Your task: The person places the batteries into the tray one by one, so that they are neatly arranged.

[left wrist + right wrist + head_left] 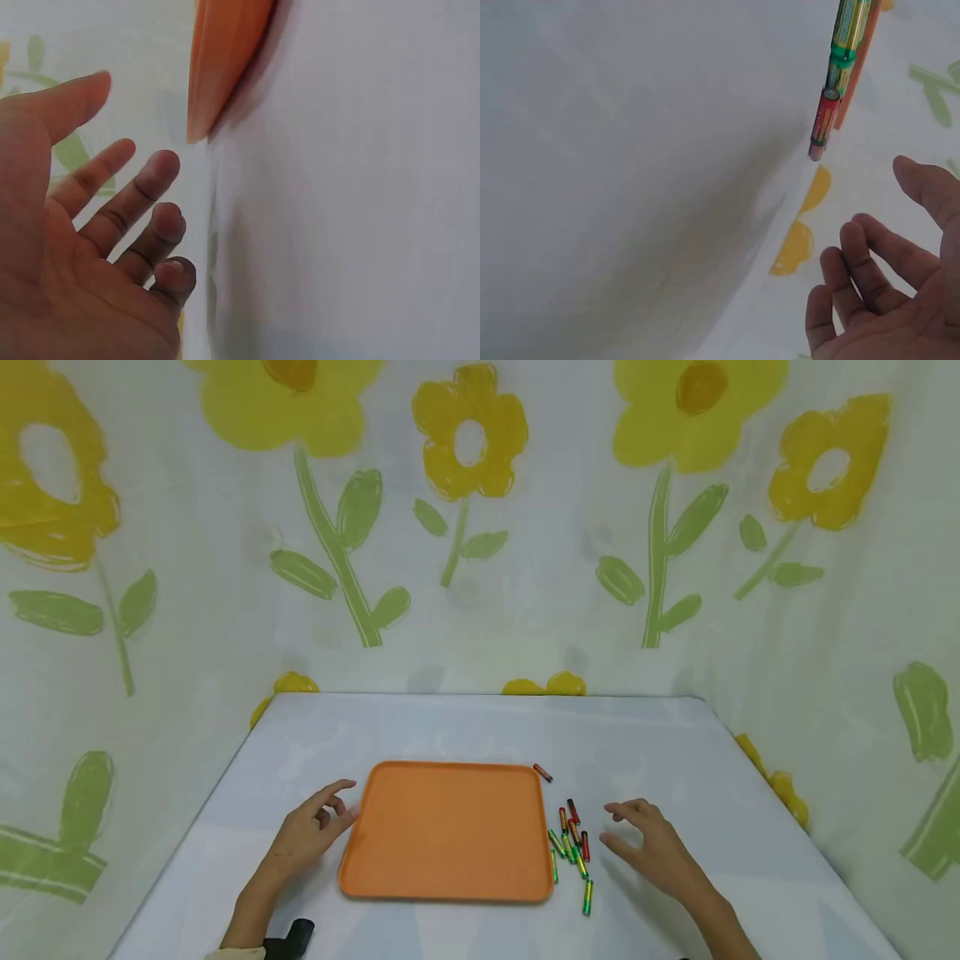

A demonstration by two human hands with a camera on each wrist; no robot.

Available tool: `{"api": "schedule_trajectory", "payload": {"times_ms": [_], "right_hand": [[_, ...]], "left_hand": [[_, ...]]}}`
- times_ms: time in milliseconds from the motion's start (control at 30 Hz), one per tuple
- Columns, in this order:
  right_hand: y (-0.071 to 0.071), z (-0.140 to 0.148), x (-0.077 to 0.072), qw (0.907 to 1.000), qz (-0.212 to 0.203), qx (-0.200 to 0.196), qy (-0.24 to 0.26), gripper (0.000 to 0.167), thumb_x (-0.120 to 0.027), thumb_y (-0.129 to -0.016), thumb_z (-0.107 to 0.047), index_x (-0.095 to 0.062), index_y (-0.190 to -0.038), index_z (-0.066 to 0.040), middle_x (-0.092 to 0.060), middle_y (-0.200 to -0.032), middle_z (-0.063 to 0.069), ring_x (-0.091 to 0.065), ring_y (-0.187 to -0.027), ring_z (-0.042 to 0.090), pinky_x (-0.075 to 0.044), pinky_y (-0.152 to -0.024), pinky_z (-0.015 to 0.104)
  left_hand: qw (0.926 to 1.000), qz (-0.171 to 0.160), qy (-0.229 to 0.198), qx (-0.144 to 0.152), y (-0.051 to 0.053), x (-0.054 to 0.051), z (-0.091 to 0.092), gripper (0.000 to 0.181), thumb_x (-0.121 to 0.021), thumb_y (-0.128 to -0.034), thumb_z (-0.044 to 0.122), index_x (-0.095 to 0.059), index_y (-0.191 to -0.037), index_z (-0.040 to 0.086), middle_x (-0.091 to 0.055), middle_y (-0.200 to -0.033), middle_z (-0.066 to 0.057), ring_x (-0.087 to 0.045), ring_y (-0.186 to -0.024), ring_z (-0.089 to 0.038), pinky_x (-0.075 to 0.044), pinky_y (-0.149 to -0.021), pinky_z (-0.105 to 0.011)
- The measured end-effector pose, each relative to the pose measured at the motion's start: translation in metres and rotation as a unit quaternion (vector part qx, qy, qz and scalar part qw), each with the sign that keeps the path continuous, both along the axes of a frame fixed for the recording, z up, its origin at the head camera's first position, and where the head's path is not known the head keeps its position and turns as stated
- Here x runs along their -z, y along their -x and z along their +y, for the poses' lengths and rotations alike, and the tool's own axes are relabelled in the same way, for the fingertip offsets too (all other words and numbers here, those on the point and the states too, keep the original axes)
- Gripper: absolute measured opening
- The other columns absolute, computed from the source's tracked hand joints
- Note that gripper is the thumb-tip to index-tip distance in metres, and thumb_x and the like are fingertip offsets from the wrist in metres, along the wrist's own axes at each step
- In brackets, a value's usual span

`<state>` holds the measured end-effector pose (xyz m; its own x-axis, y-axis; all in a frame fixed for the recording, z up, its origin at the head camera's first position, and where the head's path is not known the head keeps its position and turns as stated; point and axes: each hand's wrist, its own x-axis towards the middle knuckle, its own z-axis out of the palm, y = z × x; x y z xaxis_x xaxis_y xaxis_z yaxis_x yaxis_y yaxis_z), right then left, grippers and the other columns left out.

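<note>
An orange tray [450,831] lies on the white table, its edge also in the left wrist view [225,67]. Beside its right side lie several batteries, among them a green one [587,897], a red one [585,846] and a separate red one [542,772] by the far right corner. My left hand [307,835] hovers at the tray's left edge, fingers relaxed and holding nothing. To the right of the batteries my right hand [656,852] is raised with loosely bent, empty fingers. In the right wrist view, green and red batteries [826,116] appear beyond that hand [885,292].
The white table [480,727] extends around the tray. Behind and at both sides hangs a pale cloth [540,568] with yellow flowers and green leaves. A black object [292,939] is at my left wrist.
</note>
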<state>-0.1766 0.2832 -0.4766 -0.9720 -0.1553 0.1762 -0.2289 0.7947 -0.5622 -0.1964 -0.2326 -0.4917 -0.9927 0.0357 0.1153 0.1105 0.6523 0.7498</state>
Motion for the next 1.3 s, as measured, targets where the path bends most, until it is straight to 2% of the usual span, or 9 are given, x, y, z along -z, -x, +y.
{"api": "schedule_trajectory", "payload": {"times_ms": [133, 367, 567, 800, 900, 1033, 1167, 1300], "right_hand": [[-0.008, -0.001, -0.001, 0.9998, -0.009, -0.016, 0.006, 0.043, -0.079, -0.088, -0.030, -0.069, -0.124, -0.010, -0.060, -0.108, -0.001, -0.055, -0.104, 0.021, -0.047, -0.088, 0.048], [-0.020, -0.002, 0.009, 0.9986, -0.034, -0.039, -0.010, 0.040, -0.079, -0.086, -0.041, -0.071, -0.118, -0.018, -0.058, -0.100, -0.010, -0.053, -0.100, 0.014, -0.049, -0.085, 0.039], [-0.029, -0.006, 0.011, 0.9980, -0.023, -0.056, -0.015, 0.038, -0.081, -0.083, -0.041, -0.072, -0.114, -0.020, -0.057, -0.096, -0.014, -0.052, -0.095, 0.013, -0.047, -0.081, 0.038], [-0.038, -0.009, 0.003, 0.9966, -0.044, -0.054, -0.043, 0.038, -0.081, -0.081, -0.049, -0.073, -0.108, -0.024, -0.056, -0.093, -0.016, -0.051, -0.090, 0.008, -0.043, -0.080, 0.036], [-0.039, -0.009, 0.005, 0.9945, -0.057, -0.058, -0.067, 0.041, -0.079, -0.079, -0.056, -0.073, -0.106, -0.026, -0.054, -0.092, -0.018, -0.048, -0.088, 0.006, -0.040, -0.080, 0.037], [-0.040, -0.008, 0.011, 0.9924, -0.050, -0.076, -0.083, 0.044, -0.075, -0.078, -0.063, -0.072, -0.105, -0.028, -0.051, -0.091, -0.022, -0.047, -0.088, 0.002, -0.037, -0.081, 0.038], [-0.043, -0.009, 0.013, 0.9918, -0.030, -0.084, -0.092, 0.044, -0.078, -0.077, -0.061, -0.072, -0.103, -0.026, -0.050, -0.089, -0.022, -0.047, -0.088, 0.002, -0.037, -0.081, 0.040], [-0.044, -0.010, 0.021, 0.9887, -0.005, -0.088, -0.121, 0.046, -0.077, -0.076, -0.064, -0.073, -0.102, -0.026, -0.048, -0.090, -0.024, -0.046, -0.087, 0.000, -0.037, -0.080, 0.039]], "left_hand": [[0.9998, -0.007, -0.017, 0.002, -0.002, 0.006, 0.001, 0.048, -0.068, -0.0963, 0.036, -0.057, -0.139, 0.017, -0.060, -0.100, -0.001, -0.048, -0.071, -0.012, -0.041, -0.058, -0.026], [0.9998, -0.011, -0.017, 0.007, -0.005, 0.013, 0.002, 0.046, -0.067, -0.0976, 0.036, -0.058, -0.139, 0.018, -0.060, -0.103, -0.002, -0.048, -0.071, -0.013, -0.040, -0.058, -0.027], [0.9997, -0.015, -0.017, 0.012, -0.006, 0.018, 0.001, 0.044, -0.065, -0.0990, 0.035, -0.059, -0.139, 0.019, -0.063, -0.107, -0.003, -0.046, -0.067, -0.012, -0.040, -0.056, -0.027], [0.9996, 0.013, -0.011, 0.024, -0.006, 0.018, 0.002, 0.037, -0.067, -0.0982, 0.026, -0.064, -0.134, 0.016, -0.065, -0.106, -0.001, -0.047, -0.072, -0.011, -0.040, -0.063, -0.027], [0.9989, 0.033, -0.007, 0.032, -0.007, 0.019, 0.001, 0.035, -0.068, -0.0975, 0.023, -0.065, -0.132, 0.015, -0.065, -0.105, 0.001, -0.046, -0.073, -0.010, -0.039, -0.064, -0.027], [0.9986, 0.041, -0.004, 0.032, -0.007, 0.020, 0.001, 0.036, -0.069, -0.0968, 0.023, -0.065, -0.132, 0.014, -0.066, -0.105, 0.001, -0.046, -0.073, -0.010, -0.039, -0.064, -0.027], [0.9989, 0.036, -0.009, 0.029, -0.008, 0.017, 0.002, 0.036, -0.070, -0.0962, 0.023, -0.066, -0.131, 0.014, -0.066, -0.106, 0.000, -0.046, -0.075, -0.011, -0.039, -0.065, -0.028], [0.9993, 0.027, -0.003, 0.024, -0.009, 0.015, 0.003, 0.037, -0.070, -0.0961, 0.021, -0.065, -0.132, 0.013, -0.066, -0.106, -0.001, -0.046, -0.077, -0.013, -0.039, -0.066, -0.028]]}}
